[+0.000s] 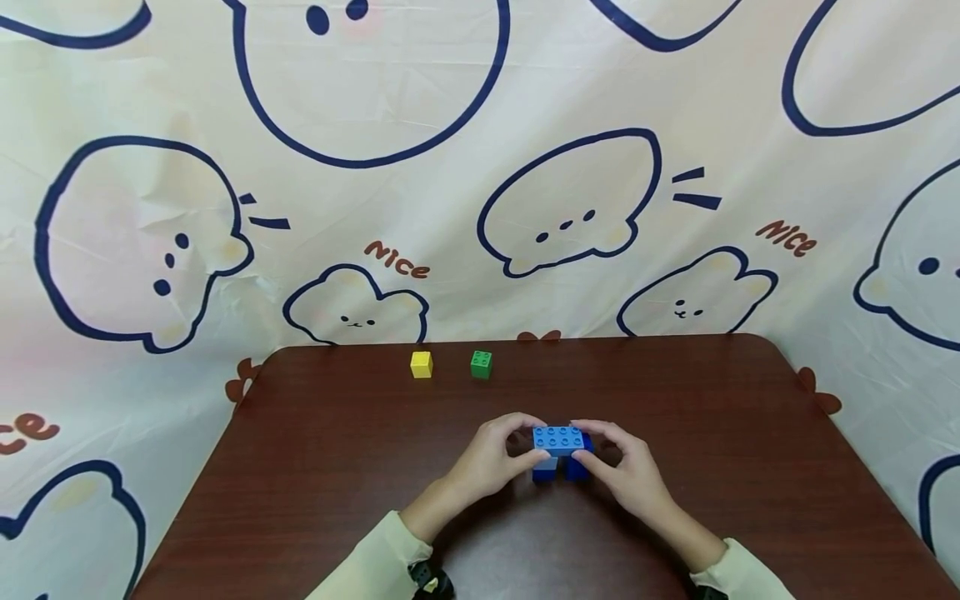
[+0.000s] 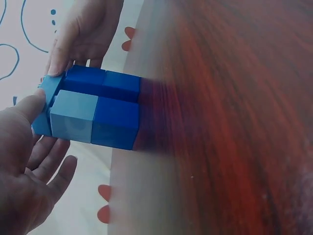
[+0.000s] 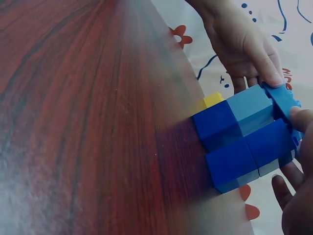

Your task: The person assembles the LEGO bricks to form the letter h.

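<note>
A light blue studded toy brick (image 1: 558,440) lies flat across the tops of two short brick stacks on the table. My left hand (image 1: 491,458) pinches its left end between thumb and fingers, and my right hand (image 1: 632,471) pinches the right end likewise. In the left wrist view, one stack is a light blue block (image 2: 73,117) over a dark blue block (image 2: 116,122). The other stack shows two dark blue blocks, an upper one (image 3: 269,142) and a lower one (image 3: 232,164). A narrow gap separates the stacks.
Toward the back edge of the brown wooden table (image 1: 337,467) stand a yellow block (image 1: 422,365) and, to its right, a green studded block (image 1: 481,364). A pale cloth (image 1: 450,208) with cartoon outlines hangs behind and around the table.
</note>
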A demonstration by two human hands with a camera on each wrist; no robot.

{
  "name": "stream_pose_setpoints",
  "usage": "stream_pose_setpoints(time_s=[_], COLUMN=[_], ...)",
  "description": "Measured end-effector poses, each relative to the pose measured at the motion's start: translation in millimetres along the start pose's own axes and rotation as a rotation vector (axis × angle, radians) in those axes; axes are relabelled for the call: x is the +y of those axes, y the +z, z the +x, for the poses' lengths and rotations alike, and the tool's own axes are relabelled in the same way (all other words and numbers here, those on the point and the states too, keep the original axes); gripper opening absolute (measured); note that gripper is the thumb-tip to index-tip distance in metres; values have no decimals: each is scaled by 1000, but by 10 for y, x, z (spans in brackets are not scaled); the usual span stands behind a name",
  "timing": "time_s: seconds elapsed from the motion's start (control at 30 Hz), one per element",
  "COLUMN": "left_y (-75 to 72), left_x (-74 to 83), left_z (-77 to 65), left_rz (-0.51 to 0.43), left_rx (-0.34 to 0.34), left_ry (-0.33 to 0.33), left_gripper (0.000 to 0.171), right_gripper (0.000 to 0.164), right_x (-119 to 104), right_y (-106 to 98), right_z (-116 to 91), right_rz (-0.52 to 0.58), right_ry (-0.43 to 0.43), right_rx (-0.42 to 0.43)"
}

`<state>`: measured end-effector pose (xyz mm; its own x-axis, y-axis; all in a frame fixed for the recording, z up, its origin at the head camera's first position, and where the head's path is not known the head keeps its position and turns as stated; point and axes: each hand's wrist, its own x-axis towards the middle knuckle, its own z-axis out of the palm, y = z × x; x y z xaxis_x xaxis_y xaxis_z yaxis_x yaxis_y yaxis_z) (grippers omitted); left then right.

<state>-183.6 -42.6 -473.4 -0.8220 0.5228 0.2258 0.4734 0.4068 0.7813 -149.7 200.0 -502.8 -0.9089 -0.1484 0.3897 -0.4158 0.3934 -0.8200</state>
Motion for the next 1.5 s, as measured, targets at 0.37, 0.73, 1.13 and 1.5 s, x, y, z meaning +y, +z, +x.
stream_pose_setpoints(time_s=[0.37, 0.73, 1.13, 1.5], left_y=[-9, -17, -53, -12], left_x=[9, -16, -15, -16], left_z=[-1, 24, 47, 12], left_rz=[-2, -4, 5, -17], left_rx=[0, 1, -12, -12], left_ry=[-18, 31, 67, 47], left_gripper=[34, 33, 33, 34], right_gripper=[35, 34, 33, 36], right_x=[-19, -13, 12, -11], right_y=[0, -35, -55, -71], right_z=[33, 76, 96, 75], right_rz=[33, 59, 13, -45], right_ry=[23, 5, -54, -108], right_rx=[-13, -44, -80, -87])
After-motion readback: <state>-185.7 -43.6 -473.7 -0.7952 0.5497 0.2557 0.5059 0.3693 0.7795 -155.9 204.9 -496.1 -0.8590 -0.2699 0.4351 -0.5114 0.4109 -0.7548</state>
